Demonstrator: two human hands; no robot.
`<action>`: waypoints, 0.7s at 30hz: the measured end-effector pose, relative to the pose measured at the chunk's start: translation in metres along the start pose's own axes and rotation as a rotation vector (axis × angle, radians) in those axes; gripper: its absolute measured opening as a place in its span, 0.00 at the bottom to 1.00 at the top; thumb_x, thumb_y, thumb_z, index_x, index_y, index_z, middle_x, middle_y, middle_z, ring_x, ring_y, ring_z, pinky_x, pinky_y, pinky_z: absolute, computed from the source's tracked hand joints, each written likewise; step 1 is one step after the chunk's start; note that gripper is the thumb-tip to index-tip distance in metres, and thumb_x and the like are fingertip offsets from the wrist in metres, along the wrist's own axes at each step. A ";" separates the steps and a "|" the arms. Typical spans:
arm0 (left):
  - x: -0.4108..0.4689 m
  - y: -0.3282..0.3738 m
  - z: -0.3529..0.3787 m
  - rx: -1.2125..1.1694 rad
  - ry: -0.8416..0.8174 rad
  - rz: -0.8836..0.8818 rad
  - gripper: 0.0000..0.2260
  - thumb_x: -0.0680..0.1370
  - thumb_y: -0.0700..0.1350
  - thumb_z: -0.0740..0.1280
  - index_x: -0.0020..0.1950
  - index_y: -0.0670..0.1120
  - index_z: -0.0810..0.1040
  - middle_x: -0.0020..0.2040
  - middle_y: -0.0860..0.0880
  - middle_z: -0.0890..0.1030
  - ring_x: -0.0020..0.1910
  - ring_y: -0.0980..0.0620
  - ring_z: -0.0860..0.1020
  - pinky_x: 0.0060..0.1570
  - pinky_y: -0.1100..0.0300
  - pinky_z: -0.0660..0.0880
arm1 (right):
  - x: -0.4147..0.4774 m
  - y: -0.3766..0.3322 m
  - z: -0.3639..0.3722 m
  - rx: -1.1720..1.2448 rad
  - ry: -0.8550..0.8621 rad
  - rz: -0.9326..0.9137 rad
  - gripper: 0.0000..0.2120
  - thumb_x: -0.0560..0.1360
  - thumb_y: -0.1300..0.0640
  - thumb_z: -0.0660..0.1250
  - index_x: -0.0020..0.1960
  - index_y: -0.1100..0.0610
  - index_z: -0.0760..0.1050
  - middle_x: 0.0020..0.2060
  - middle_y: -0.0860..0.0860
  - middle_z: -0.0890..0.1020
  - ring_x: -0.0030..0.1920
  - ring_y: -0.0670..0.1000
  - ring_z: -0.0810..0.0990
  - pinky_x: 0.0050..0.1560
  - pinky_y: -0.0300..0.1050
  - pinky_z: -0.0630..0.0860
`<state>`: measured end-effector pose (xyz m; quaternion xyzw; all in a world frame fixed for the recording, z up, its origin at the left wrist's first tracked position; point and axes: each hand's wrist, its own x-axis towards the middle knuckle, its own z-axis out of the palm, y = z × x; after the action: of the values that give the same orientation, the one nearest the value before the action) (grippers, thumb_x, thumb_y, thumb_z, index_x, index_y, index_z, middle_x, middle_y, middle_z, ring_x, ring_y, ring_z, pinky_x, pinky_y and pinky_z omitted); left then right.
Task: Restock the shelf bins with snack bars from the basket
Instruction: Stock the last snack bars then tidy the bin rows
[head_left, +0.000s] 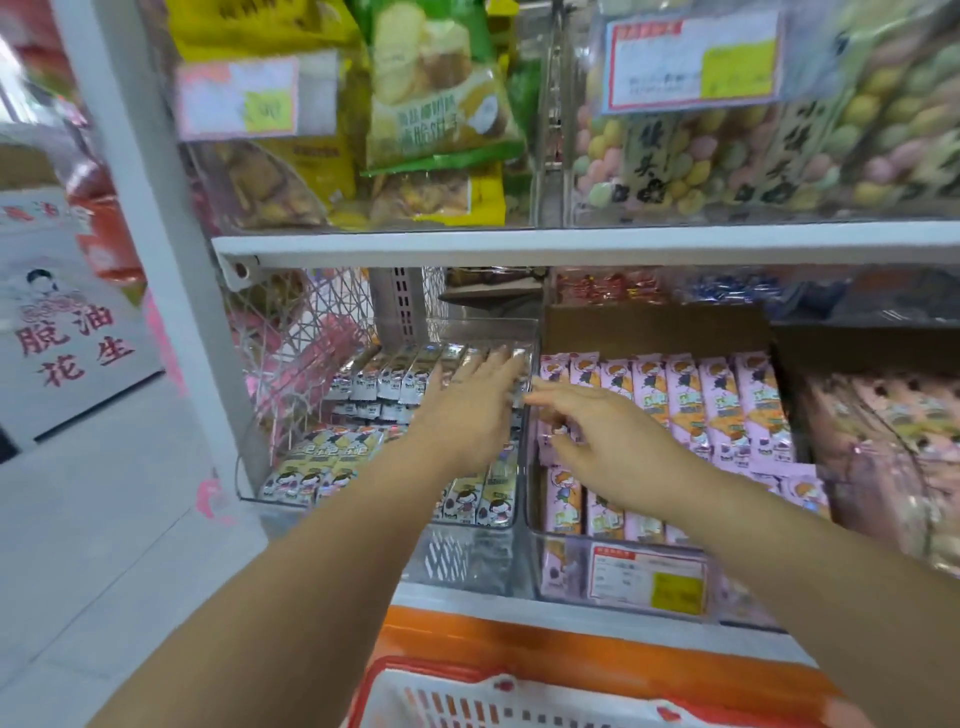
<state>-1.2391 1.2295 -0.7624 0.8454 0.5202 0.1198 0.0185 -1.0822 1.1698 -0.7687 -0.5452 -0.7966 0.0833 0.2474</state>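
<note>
Black-and-white snack bars (384, 374) fill a clear shelf bin (485, 327) on the lower shelf. My left hand (467, 410) reaches into this bin with fingers stretched flat over the back row of bars. My right hand (602, 431) is at the wall between this bin and the bin to its right, thumb extended and fingers curled down; whether it holds anything is hidden. Pink snack bars (727, 410) fill the right-hand clear bin (566, 566). The red-and-white basket (467, 696) sits at the bottom edge below my arms.
A white shelf board (571, 244) runs just above the bins, carrying bags of biscuits (436, 93) and pastel candies (727, 166). A white upright post (156, 218) stands at the left. An orange ledge (571, 649) sits below. Grey floor lies to the left.
</note>
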 end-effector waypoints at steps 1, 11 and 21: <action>-0.018 0.005 -0.004 -0.081 0.043 -0.003 0.26 0.82 0.42 0.54 0.78 0.54 0.50 0.78 0.50 0.54 0.77 0.49 0.53 0.74 0.42 0.46 | -0.008 -0.005 -0.001 -0.008 0.016 -0.004 0.23 0.78 0.61 0.59 0.71 0.48 0.67 0.73 0.44 0.65 0.71 0.48 0.65 0.71 0.42 0.60; -0.243 -0.036 0.065 -0.335 0.295 -0.245 0.15 0.73 0.45 0.59 0.54 0.49 0.82 0.52 0.51 0.84 0.46 0.46 0.81 0.50 0.55 0.75 | -0.156 -0.035 0.092 0.072 -0.138 -0.118 0.09 0.73 0.55 0.63 0.48 0.51 0.82 0.41 0.43 0.83 0.41 0.46 0.80 0.43 0.41 0.74; -0.334 -0.083 0.180 -0.207 0.015 -0.313 0.13 0.75 0.38 0.61 0.55 0.45 0.81 0.63 0.40 0.76 0.59 0.37 0.76 0.55 0.44 0.74 | -0.234 -0.012 0.243 0.059 -0.926 0.233 0.16 0.79 0.53 0.61 0.67 0.52 0.72 0.63 0.48 0.76 0.59 0.48 0.76 0.61 0.41 0.72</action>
<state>-1.4155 0.9885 -1.0118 0.7469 0.6304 0.1745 0.1198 -1.1439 0.9857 -1.0441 -0.5292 -0.7538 0.3674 -0.1291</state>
